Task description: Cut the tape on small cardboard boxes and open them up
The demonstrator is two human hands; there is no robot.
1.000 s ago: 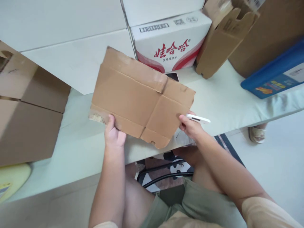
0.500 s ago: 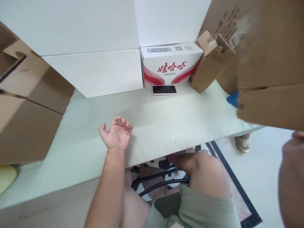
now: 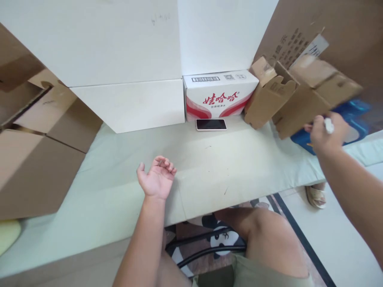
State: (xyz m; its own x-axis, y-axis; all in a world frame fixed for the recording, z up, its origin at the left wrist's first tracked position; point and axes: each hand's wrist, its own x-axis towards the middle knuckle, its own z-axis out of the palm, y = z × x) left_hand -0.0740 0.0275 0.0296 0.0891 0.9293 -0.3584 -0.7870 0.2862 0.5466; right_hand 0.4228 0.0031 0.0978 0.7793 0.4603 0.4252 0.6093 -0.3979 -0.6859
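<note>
The right hand (image 3: 330, 133) is showing blur and is concealing most of a white tool (image 3: 329, 125). A cardboard piece (image 3: 305, 107), also blurring, is partly covering the blue container (image 3: 356, 108). The left edge is cutting off brown cartons (image 3: 32, 179) and a yellow object (image 3: 8, 235). Marks (image 3: 160, 18) on the white box (image 3: 116, 44) are appearing illegible.

Bright, diffuse light; soft shadow nr L hand (image 3: 157, 181); R hand (image 3: 329, 135) & cardboard (image 3: 302, 109) a bit blurry; wide-angle stretch @ edges.

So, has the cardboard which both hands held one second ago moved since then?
Yes, to the right. Judged against the red-and-white box, the cardboard went from in front of it to well right of it, near the blue container.
</note>
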